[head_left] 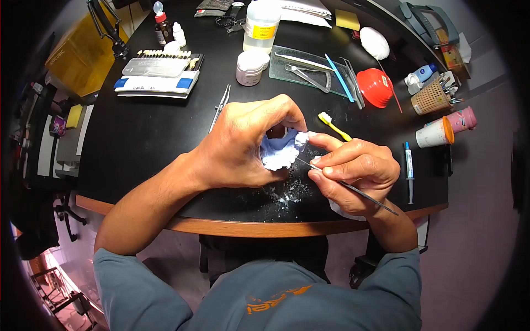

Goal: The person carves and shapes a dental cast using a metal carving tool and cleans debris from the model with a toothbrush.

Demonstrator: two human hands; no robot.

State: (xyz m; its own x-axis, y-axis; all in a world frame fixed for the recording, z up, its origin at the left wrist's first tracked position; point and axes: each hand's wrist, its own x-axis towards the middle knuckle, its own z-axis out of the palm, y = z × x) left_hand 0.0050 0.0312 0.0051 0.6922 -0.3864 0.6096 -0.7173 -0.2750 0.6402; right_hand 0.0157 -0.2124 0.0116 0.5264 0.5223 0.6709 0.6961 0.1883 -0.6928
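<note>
My left hand is wrapped round a pale bluish-white dental cast, holding it above the table's front part. Its toothed edge faces my right hand. Between the thumb and fingers of that hand is a thin dark dental carving tool, whose fine tip meets or nearly meets the cast's right side. One right fingertip also reaches the cast. White dust and crumbs lie on the black table beneath. A yellow toothbrush rests just beyond my right hand, and metal tweezers lie behind my left.
Behind the hands stand a lidded jar, a clear bottle and a glass slab with tools. A red bowl, a cup with an orange rim and a syringe are rightward; a shade guide is left.
</note>
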